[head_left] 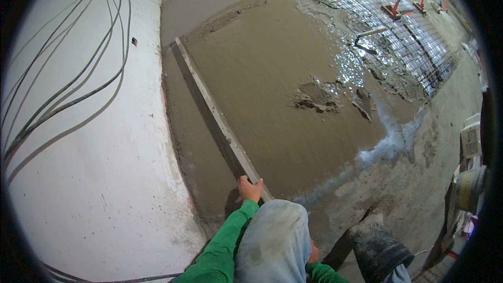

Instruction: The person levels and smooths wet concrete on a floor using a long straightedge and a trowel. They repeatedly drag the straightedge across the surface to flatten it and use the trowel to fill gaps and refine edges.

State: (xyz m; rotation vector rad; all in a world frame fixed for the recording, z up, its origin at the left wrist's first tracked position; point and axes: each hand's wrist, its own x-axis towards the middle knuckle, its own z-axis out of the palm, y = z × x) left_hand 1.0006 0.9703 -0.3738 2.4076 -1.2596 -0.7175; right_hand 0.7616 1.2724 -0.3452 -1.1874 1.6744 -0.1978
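My left hand [250, 188], in a green sleeve, is closed round the near end of a long grey straightedge [219, 118]. The straightedge runs away from me along smooth wet concrete [283, 57], roughly beside the white wall, and throws a dark shadow on its left. Only a sliver of my right hand [314, 251] shows past my bent knee [272, 230]. Its fingers are hidden, and I cannot see whether it holds anything. Rough lumps and a hollow [317, 96] break the concrete's surface to the right.
Several dark cables [78, 91] hang along the white wall [99, 178] at left. Wire mesh [419, 47] lies at far right, with red-handled tools [393, 9] and a bent-handled tool [373, 32] near it. A bucket [470, 191] stands at the right edge. My dark boot [380, 249] is beside the concrete.
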